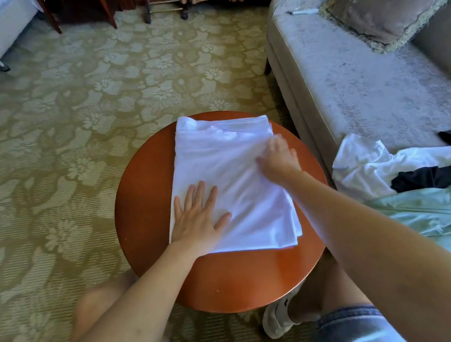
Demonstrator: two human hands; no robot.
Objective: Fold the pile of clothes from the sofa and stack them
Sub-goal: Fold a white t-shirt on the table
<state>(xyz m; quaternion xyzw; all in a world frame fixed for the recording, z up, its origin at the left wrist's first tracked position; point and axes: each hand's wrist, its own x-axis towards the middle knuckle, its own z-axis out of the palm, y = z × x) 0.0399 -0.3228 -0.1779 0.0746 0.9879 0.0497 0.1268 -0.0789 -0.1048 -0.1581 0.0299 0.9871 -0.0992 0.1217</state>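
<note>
While the left hand (198, 219) lies palm down with its fingers spread straight on the near left part of a folded white T-shirt (232, 170), pressing it and gripping nothing, the right hand (277, 157) rests on the shirt's right edge farther away. That hand is blurred, so I cannot tell whether it lies flat on the cloth or pinches it. The shirt sits as a tall rectangle on a round wooden table (147, 201), its near right corner close to the table's rim. To the right stands a grey sofa (359, 98), and on the near end of its seat lies the unfolded pile: a crumpled white garment (362, 169), a dark garment (428, 177) and a mint-green garment (430, 209) touching one another. At the sofa's far end a fringed cushion (383, 11) leans against the back, with a marker pen (302, 11) just beside it on the seat. A green floral carpet (85, 99) covers the floor.
</note>
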